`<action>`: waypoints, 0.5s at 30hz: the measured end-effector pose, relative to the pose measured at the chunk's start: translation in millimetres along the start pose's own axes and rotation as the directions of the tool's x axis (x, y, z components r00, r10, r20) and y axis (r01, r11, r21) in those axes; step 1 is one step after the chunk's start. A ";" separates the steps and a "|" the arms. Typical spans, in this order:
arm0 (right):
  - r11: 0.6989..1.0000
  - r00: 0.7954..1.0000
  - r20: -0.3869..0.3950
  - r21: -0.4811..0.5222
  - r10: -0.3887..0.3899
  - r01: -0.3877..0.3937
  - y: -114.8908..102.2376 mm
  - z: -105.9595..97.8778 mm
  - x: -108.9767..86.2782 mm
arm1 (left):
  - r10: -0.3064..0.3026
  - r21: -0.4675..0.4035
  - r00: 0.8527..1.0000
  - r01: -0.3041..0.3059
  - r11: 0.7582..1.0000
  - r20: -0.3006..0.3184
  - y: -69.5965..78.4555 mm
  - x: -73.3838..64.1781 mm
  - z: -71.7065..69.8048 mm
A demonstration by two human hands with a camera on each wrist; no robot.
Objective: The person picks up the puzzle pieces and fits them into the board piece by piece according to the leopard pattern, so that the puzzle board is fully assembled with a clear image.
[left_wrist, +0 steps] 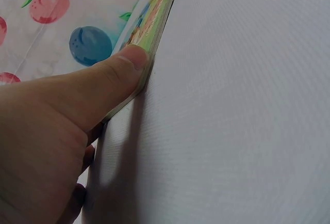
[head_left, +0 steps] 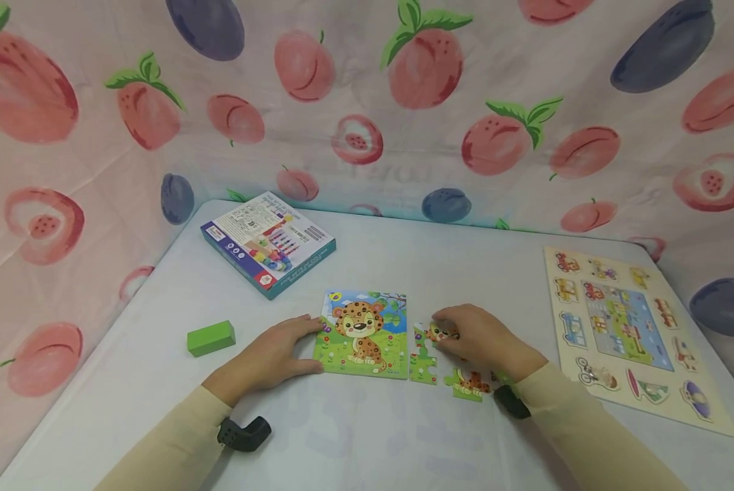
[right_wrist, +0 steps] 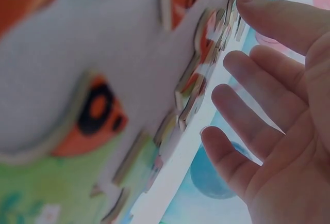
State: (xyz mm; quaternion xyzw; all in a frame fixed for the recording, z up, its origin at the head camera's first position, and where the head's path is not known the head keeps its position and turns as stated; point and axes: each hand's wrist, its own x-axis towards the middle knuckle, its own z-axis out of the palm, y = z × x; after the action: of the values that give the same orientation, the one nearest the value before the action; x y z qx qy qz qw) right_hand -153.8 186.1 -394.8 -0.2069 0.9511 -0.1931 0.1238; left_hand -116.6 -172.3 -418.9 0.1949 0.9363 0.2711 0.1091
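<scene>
In the head view my left hand rests at the left edge of a leopard puzzle board. Its straight thumb presses the near corner, and the other fingers are partly hidden in the left wrist view. To the board's right, my right hand holds a leopard-face puzzle piece between thumb and index finger. The remaining fingers spread loosely in the right wrist view. Green background pieces lie along the board's right side, and a leopard-body piece lies nearer me, below the right hand.
Back left lies a flat game box. A green block sits left of my left hand. On the right is a wooden picture board with vehicle shapes. Fruit-patterned cloth encloses the white table at the back and sides.
</scene>
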 end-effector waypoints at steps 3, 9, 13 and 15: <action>1.000 1.000 0.002 -0.009 -0.010 0.010 0.1 0.5 1.1 | -0.002 0.002 1.000 0.002 1.000 0.000 0.0 0.0 0.0; 1.000 1.000 0.006 -0.009 -0.002 0.002 -1.6 0.4 1.7 | 0.003 0.008 1.000 -0.003 1.000 -0.001 -0.1 0.1 0.0; 1.000 1.000 0.007 -0.017 0.000 0.000 -1.6 0.4 2.3 | 0.007 0.010 1.000 -0.007 1.000 -0.001 -0.1 0.0 -0.1; 1.000 1.000 0.005 -0.024 0.003 -0.003 -1.0 0.4 3.1 | 0.004 0.009 1.000 -0.004 1.000 0.000 -0.1 0.0 -0.2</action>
State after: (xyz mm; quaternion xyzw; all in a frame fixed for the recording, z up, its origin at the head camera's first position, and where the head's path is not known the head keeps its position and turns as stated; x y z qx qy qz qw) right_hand -156.0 183.7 -395.2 -0.2075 0.9533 -0.1811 0.1238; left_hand -116.7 -172.5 -418.9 0.1976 0.9371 0.2669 0.1077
